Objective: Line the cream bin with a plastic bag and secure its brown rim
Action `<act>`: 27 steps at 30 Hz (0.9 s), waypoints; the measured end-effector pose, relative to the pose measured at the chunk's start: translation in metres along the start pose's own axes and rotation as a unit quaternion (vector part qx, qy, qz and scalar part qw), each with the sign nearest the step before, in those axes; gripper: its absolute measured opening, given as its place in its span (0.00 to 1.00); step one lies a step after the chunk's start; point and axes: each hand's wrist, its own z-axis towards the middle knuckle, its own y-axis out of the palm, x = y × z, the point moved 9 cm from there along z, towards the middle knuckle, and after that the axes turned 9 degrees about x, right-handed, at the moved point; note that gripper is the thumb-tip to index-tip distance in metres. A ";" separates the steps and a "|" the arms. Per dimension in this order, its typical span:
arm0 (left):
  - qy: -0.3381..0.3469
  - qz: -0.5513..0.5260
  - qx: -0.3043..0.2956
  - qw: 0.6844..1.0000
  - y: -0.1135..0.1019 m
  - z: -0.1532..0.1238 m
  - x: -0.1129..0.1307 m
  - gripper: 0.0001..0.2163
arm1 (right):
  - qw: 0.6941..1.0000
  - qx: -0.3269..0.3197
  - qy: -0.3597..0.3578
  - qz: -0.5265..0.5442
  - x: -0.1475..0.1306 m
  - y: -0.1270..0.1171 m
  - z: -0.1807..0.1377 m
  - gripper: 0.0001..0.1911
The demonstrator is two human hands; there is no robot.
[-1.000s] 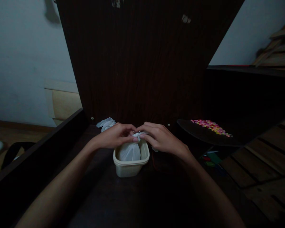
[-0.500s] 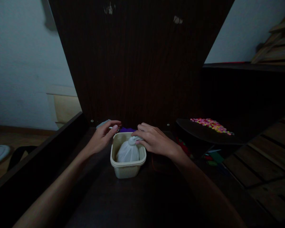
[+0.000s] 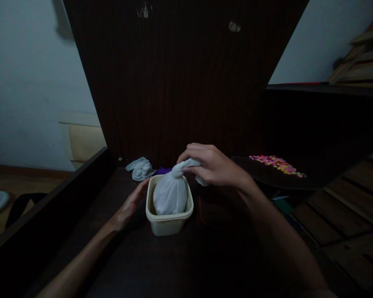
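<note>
A white plastic bag point(image 3: 170, 196), knotted at the top and rounded with contents I cannot see, sits partly inside a cream plastic tub point(image 3: 168, 227). My right hand point(image 3: 214, 165) is closed on the twisted end of the bag just right of the knot, drawing it upward. Along the tub's left wall lies my left hand point(image 3: 132, 205), its fingers stretched out and reaching toward the rim. Behind the left hand rests a crumpled whitish plastic bag point(image 3: 141, 169). A bit of purple material point(image 3: 163, 170) shows behind the tub.
A dark upright panel point(image 3: 180, 91) rises behind the dark wooden surface point(image 3: 143, 265). On the left runs a raised side board point(image 3: 49, 203). Colourful small pieces point(image 3: 278, 164) lie on a dark shelf to the right, above wooden slats point(image 3: 345, 207).
My right hand has risen with the bag's knotted end, and the bag stands taller in the tub. My left hand has dropped from behind the tub's left corner to its left side.
</note>
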 end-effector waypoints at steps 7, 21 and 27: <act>0.024 0.036 -0.060 0.997 0.022 -0.010 0.013 0.55 | 0.974 0.213 0.079 0.013 0.023 -0.079 0.009 0.06; 0.003 0.244 -0.042 0.969 0.024 -0.016 -0.005 0.64 | 0.938 0.261 0.217 -0.063 0.115 -0.090 -0.048 0.09; 0.000 0.270 -0.049 0.962 0.018 -0.018 -0.015 0.60 | 0.920 0.211 0.309 -0.116 0.171 -0.049 -0.090 0.13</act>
